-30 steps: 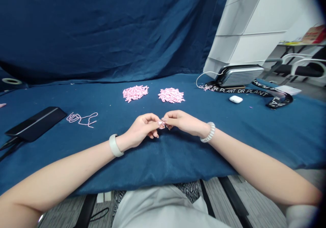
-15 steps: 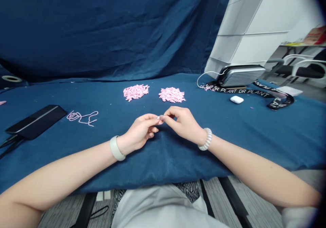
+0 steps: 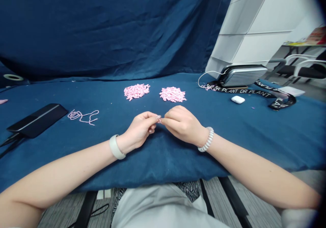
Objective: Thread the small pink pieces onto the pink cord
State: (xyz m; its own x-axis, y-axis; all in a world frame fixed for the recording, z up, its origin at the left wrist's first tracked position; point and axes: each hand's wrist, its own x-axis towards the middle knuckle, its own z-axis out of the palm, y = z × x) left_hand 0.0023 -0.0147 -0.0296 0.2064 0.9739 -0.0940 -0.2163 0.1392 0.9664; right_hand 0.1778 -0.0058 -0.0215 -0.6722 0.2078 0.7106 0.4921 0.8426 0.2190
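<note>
Above the blue-draped counter (image 3: pixel 142 168), nearer the person than two heaps of small pink pieces (image 3: pixel 172 94), the left hand (image 3: pixel 139 129) and right hand (image 3: pixel 184 125) come together, each grip pinched on a tiny pink piece (image 3: pixel 160 120) mostly hidden by fingertips.

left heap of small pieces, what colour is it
The left heap is pink, clearest in the head view.

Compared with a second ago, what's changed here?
The bare right hand has turned, its fingers more curled; the bare left hand has folded its loose fingers in. Nothing visibly let go. Both heaps of small pink pieces and the thin pink cord stayed put.
</note>
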